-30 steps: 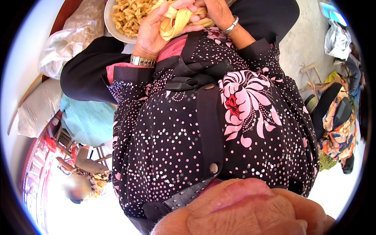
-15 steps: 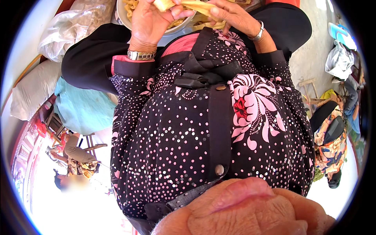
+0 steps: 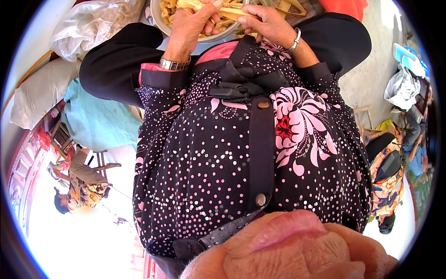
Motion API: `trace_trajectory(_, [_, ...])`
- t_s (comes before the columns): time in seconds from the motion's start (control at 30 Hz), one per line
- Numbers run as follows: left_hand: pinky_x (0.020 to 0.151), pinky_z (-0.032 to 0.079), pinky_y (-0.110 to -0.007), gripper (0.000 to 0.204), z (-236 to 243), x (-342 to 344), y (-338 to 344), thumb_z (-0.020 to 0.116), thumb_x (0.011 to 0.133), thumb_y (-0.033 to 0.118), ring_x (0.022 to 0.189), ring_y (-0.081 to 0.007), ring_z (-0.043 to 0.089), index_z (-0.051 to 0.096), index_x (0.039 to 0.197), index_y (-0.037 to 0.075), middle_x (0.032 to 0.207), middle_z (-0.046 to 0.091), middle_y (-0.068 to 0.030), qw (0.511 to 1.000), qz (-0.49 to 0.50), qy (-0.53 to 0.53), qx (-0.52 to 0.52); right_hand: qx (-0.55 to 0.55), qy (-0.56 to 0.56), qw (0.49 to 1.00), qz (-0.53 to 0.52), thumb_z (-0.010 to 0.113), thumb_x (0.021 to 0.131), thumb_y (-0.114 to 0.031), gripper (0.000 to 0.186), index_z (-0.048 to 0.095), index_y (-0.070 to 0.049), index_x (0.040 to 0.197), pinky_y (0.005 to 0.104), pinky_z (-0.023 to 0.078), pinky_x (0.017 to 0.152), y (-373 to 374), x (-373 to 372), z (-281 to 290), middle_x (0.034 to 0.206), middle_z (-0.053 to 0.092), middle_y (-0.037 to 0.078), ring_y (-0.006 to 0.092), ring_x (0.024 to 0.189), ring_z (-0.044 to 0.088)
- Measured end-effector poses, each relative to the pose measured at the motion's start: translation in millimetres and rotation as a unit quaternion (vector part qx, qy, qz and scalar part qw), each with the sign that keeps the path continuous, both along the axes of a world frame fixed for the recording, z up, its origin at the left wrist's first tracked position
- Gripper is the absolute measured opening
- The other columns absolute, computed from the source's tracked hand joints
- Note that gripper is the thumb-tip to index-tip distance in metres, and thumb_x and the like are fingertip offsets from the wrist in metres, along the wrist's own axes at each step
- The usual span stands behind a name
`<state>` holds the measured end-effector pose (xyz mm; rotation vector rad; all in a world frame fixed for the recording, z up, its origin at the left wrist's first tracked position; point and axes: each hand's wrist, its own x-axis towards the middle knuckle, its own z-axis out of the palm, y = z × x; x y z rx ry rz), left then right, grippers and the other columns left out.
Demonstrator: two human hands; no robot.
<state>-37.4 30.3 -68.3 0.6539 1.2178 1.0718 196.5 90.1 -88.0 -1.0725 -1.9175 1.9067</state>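
Both my hands are at the top of the view, in front of my lap, on a long pale-yellow strip [image 3: 231,12] that looks like dried husk or leaf. My left hand [image 3: 194,24] has its fingers closed round the strip's left part. My right hand [image 3: 268,24] pinches its right end between thumb and fingers. Beneath and beyond my left hand is a white bowl [image 3: 159,19] holding many yellow folded pieces [image 3: 169,10]. The bowl's far side is cut off by the view's edge. More flat yellow strips [image 3: 291,6] lie to the right.
A clear plastic bag [image 3: 76,32] with brownish contents stands at the left, near a grey-white sack [image 3: 42,93] and a light-blue cloth [image 3: 97,121]. Something red [image 3: 346,6] is at the upper right. People sit behind on the left [image 3: 86,190] and right [image 3: 388,181].
My hands have come closer together and slightly lower in the picture. The strip now runs narrower between them. More of the bowl shows.
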Motion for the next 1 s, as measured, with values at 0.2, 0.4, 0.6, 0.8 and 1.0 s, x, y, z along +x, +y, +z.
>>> trace_trajectory(0.2, [0.051, 0.049, -0.023, 0.023, 0.0, -2.6, 5.4, 0.069, 0.099, 0.017, 0.05, -0.0044, 0.045, 0.068, 0.113, -0.001, 0.076, 0.064, -0.0034, 0.999, -0.012, -0.025, 0.019, -0.039, -0.002, 0.997, 0.069, 0.061, 0.101, -0.048, 0.057, 0.056, -0.002, 0.134, 0.0261, 0.061, 0.054, 13.0, -8.1, 39.1, 0.101, 0.067, 0.01, 0.012, 0.085, 0.071])
trace_trajectory(0.4, [0.052, 0.04, -0.022, 0.014, 12.6, -22.1, 8.3, 0.065, 0.1, 0.012, 0.05, -0.0032, 0.038, 0.067, 0.108, 0.001, 0.071, 0.056, 0.0007, 0.991, 0.075, -0.107, 0.035, 0.056, 0.044, 0.995, 0.064, 0.058, 0.103, -0.047, 0.042, 0.066, -0.007, 0.093, 0.0244, 0.043, 0.054, 24.3, -26.8, 23.0, 0.073, 0.059, -0.001, 0.007, 0.066, 0.053])
trace_trajectory(0.6, [0.056, 0.042, -0.026, 0.014, 29.3, -31.0, 11.3, 0.066, 0.1, 0.015, 0.051, -0.0042, 0.033, 0.066, 0.105, 0.003, 0.07, 0.052, 0.0012, 0.988, 0.106, -0.094, 0.067, 0.026, 0.098, 0.994, 0.039, 0.056, 0.107, -0.039, 0.038, 0.06, -0.009, 0.084, 0.0216, 0.02, 0.048, 28.7, -13.3, 64.5, 0.063, 0.036, -0.011, 0.0003, 0.053, 0.028])
trace_trajectory(0.8, [0.055, 0.045, -0.027, 0.011, 55.7, -12.4, 29.7, 0.063, 0.101, 0.014, 0.05, -0.004, 0.036, 0.065, 0.106, 0.004, 0.069, 0.051, 0.002, 0.993, 0.1, -0.043, 0.05, 0.087, 0.067, 0.994, 0.026, 0.059, 0.104, -0.038, 0.04, 0.066, -0.005, 0.082, 0.0257, 0.04, 0.065, 52.9, -16.4, 62.4, 0.069, 0.055, -0.003, 0.007, 0.069, 0.047])
trace_trajectory(1.0, [0.05, 0.049, -0.025, 0.009, 53.5, -17.3, 35.0, 0.067, 0.1, 0.012, 0.051, -0.0048, 0.047, 0.066, 0.103, 0.004, 0.069, 0.054, 0.0018, 0.991, 0.127, -0.011, 0.043, 0.158, 0.068, 0.984, 0.054, 0.056, 0.105, -0.044, 0.04, 0.067, -0.006, 0.103, 0.0298, 0.047, 0.069, 54.7, -29.7, 44.6, 0.075, 0.058, 0.003, 0.0106, 0.07, 0.055])
